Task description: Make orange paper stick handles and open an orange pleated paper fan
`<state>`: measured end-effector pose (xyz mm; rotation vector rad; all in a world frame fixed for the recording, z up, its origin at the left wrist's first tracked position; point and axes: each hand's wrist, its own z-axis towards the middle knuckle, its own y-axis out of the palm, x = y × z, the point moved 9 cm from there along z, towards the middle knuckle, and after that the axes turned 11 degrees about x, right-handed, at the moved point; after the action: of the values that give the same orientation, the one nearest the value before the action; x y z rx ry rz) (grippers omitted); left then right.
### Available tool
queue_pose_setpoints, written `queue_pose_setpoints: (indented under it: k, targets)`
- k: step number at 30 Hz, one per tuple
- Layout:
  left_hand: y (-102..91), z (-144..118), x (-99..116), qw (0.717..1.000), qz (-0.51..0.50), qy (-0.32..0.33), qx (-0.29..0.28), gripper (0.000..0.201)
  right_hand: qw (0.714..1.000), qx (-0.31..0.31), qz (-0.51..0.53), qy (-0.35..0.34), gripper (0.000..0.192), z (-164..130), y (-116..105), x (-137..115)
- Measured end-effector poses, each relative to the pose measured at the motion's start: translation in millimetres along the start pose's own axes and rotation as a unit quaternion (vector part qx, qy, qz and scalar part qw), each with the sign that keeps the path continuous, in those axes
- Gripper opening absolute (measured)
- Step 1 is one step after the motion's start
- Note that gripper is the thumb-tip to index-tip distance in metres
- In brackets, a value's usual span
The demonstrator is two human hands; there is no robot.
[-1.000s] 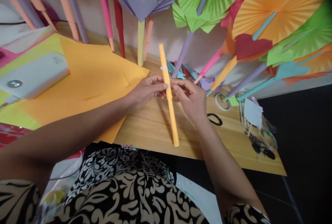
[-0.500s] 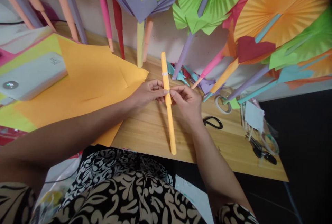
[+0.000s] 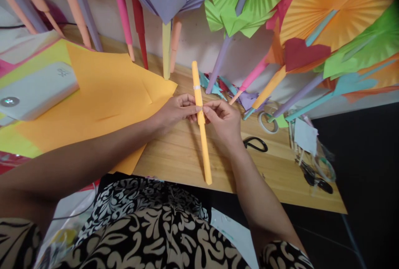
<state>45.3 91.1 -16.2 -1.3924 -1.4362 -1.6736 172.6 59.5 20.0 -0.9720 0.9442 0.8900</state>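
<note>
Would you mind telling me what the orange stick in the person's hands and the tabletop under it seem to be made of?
The orange stick looks like matte paper rolled into a tight tube; a pale band, probably tape, wraps it near the top, and flat sheets of the same colour lie beside it. The tabletop looks like light wood or wood-look laminate with a smooth finish: grain lines run along it, though which one is unclear.

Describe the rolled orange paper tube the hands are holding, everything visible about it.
The orange paper tube is a long, thin, tightly rolled stick of orange-yellow paper. A band of pale tape wraps it near its far end, and another pale strip shows at its middle between the fingers. It runs away from the person, over the wooden table, its near end by the table's front edge. The left hand and right hand pinch it at mid-length from either side.
</note>
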Motion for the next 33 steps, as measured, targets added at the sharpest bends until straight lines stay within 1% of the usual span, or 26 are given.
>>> queue_pose_setpoints:
  k: [8, 14, 18, 23, 33]
  targets:
    - [0.2, 0, 1, 1.0, 0.001, -0.014, 0.008, 0.014, 0.998, -0.009, 0.059, 0.02, 0.014, 2, 2, 7]
    - [-0.3, 0, 1, 1.0, -0.004, -0.021, 0.013, 0.011, 0.999, -0.003, 0.036, 0.018, 0.013, 1, 1, 5]
    - [-1.2, 1, 0, 1.0, -0.012, -0.018, 0.011, 0.013, 1.0, 0.001, 0.023, -0.007, 0.012, 1, -1, 1]
    - [-0.3, 1, 2, 1.0, -0.018, -0.013, 0.001, 0.015, 0.998, 0.019, -0.031, -0.058, 0.012, -3, -4, -8]
    - [0.2, 0, 1, 1.0, -0.007, -0.012, 0.004, 0.014, 0.993, 0.033, -0.057, -0.101, 0.008, -5, -4, -21]
